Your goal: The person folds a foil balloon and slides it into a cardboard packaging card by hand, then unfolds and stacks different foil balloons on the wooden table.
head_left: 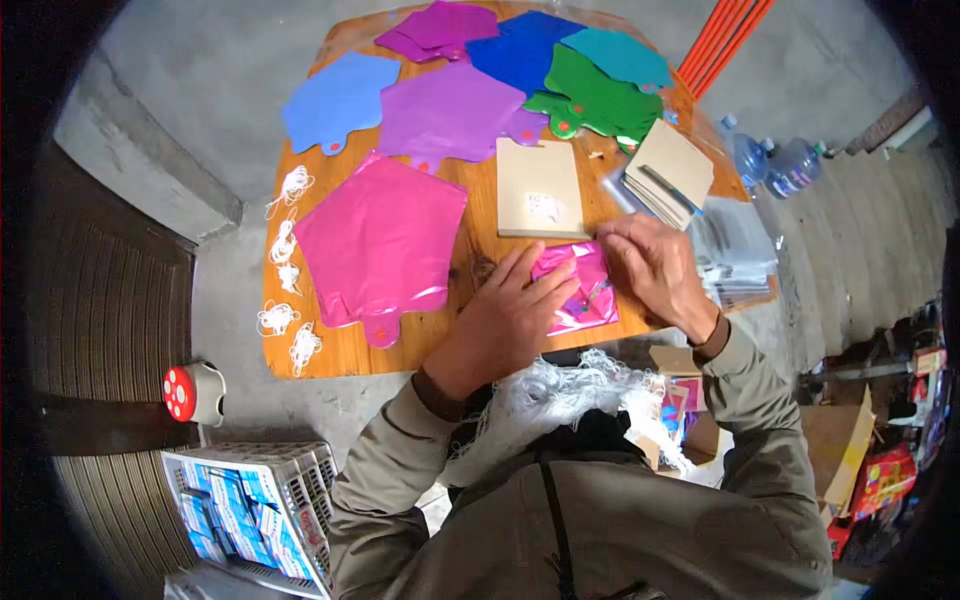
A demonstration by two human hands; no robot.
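A folded pink plastic sheet (pixel 590 312) lies near the table's front edge, with a small dark and green mark on it. My left hand (pixel 505 320) rests on its left part, fingers stretched out and lying flat. My right hand (pixel 655 268) is at its upper right corner, fingers curled and thumb tucked in. Whatever those fingers may pinch is hidden. Just beyond the pink sheet sits a cardboard stack (pixel 535 175) with a white patch on top. A larger pink plastic piece (pixel 385 245) with a rounded tab lies spread flat to the left.
Purple (pixel 450 110), blue (pixel 340 98) and green (pixel 605 95) plastic pieces cover the far table. White string bundles (pixel 283 240) line its left edge. At right are more cardboard (pixel 675 165) and clear bags (pixel 735 245). White threads (pixel 570 390) lie on my lap. A crate (pixel 315 480) stands lower left.
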